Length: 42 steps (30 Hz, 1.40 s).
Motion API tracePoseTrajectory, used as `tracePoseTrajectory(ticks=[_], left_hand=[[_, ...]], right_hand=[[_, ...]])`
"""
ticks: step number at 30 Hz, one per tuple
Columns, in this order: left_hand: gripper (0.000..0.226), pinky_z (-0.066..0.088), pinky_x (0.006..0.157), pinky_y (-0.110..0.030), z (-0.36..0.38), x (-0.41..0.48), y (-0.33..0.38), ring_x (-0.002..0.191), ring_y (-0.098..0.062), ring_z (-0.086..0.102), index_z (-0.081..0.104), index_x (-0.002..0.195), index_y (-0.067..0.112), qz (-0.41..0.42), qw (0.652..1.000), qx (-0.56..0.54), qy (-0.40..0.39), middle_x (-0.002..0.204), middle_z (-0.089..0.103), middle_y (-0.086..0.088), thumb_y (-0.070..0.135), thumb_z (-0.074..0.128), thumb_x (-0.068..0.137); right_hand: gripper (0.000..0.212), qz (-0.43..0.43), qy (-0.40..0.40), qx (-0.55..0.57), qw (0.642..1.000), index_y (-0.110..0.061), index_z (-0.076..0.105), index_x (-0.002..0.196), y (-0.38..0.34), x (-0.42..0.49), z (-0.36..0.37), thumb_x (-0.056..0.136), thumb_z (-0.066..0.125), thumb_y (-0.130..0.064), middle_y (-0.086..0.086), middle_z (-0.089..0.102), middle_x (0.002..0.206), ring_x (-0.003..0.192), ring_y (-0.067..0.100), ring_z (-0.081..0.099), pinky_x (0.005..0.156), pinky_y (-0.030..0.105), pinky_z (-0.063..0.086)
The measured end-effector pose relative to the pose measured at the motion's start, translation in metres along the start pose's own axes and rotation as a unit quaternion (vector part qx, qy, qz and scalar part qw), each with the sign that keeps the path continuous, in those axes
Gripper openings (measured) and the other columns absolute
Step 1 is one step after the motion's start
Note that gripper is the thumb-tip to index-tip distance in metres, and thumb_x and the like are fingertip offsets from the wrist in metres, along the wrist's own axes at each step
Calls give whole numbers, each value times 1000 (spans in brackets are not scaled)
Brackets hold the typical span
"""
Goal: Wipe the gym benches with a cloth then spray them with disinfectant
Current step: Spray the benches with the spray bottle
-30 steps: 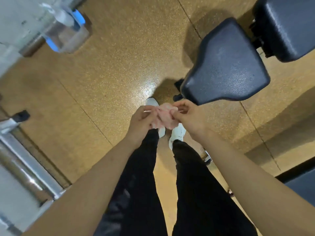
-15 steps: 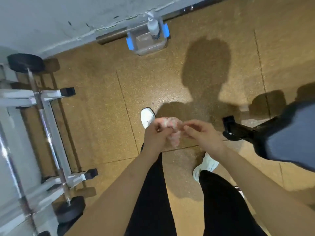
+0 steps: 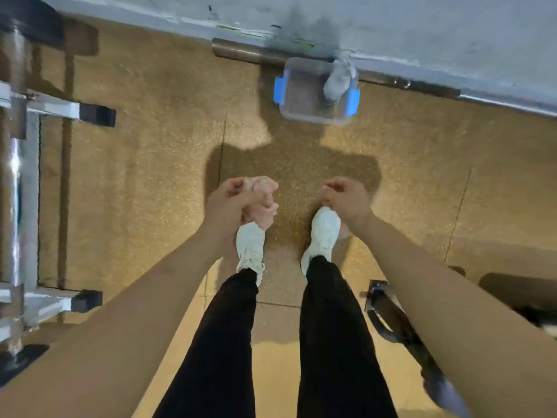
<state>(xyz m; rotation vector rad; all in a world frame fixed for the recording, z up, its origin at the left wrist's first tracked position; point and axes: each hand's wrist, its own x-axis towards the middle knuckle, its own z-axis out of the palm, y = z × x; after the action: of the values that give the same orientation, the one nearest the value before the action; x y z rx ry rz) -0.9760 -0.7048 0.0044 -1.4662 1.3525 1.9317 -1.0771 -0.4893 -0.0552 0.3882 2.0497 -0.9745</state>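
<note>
Left hand (image 3: 232,203) grips the bunched pink cloth (image 3: 263,206), fingers curled round it. Right hand (image 3: 346,197), beside it and apart, has its fingers curled on nothing. Further ahead of both hands, a clear box (image 3: 307,114) on the floor holds a blurred bottle (image 3: 336,82), probably the spray.

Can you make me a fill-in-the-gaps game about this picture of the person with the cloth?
1. The left hand grips a cloth coloured ____.
2. The right hand holds ____.
3. The clear box by the wall has clips coloured ____.
4. The person's shoes are coloured ____.

Missing words: pink, nothing, blue, white.
</note>
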Motion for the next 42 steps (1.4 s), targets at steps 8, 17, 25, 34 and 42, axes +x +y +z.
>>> tracePoseTrajectory(ticks=[8,17,25,34,42], left_hand=[[34,59,67,-30,18,85,2,81,-15,75,68,105,17,6,998,-47,44,98,76,-2,26,85,78],[18,60,72,-34,69,154,23,77,-14,74,66,96,20,26,995,-58,75,79,76,11,7,77,91],[28,52,70,-18,95,153,58,91,-10,64,66,109,22,85,990,35,104,108,64,0,1,72,91],[40,50,75,-12,100,89,125,78,-5,54,65,128,25,269,921,262,109,108,55,-5,1,57,97],[49,52,100,-23,76,-38,159,117,1,53,62,138,26,313,873,355,-113,128,52,9,26,76,91]], right_hand=[[28,-19,77,-131,988,-9,63,116,-64,194,-25,90,65,-21,9,67,106,97,27,66,81,36,53],[57,-44,117,-239,963,-15,50,142,-99,341,-59,91,64,-37,14,57,136,115,23,61,102,38,50],[27,-106,127,-228,960,-15,66,91,-120,327,-83,98,55,-38,2,70,85,83,25,66,74,35,51],[34,-174,170,39,969,-16,52,74,-178,118,-153,103,54,-33,1,39,66,63,11,32,59,29,27],[42,-178,148,244,942,9,58,77,-216,-56,-155,105,55,-23,11,48,63,55,20,43,51,31,38]])
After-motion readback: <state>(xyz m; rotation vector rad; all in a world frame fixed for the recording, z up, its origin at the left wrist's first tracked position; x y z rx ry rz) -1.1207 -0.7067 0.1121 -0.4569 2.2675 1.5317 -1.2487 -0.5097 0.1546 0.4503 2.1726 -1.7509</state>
